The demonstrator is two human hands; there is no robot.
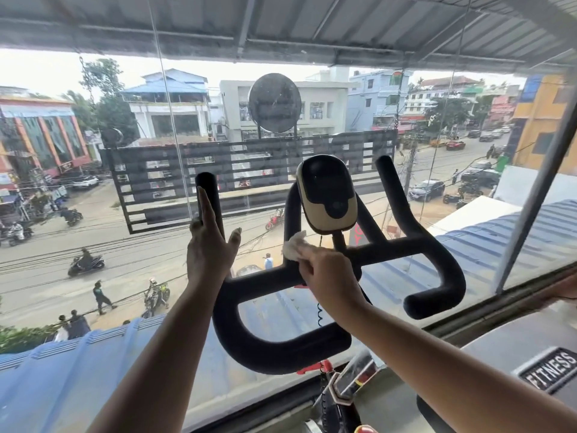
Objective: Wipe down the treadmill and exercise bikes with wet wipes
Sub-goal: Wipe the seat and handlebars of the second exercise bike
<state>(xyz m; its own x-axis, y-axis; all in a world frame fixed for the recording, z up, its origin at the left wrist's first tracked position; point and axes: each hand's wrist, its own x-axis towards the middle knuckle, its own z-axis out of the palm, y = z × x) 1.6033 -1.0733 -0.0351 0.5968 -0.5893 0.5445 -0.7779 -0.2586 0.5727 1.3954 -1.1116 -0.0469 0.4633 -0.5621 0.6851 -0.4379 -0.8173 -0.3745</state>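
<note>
Crumpled white wipe [293, 246] touches black padded handlebar [402, 245].

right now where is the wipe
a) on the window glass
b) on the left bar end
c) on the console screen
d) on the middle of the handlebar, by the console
d: the right hand holds the wipe against the middle of the handlebar, just below the console.

Bright daylight backlight; edges seemingly warped.
</note>
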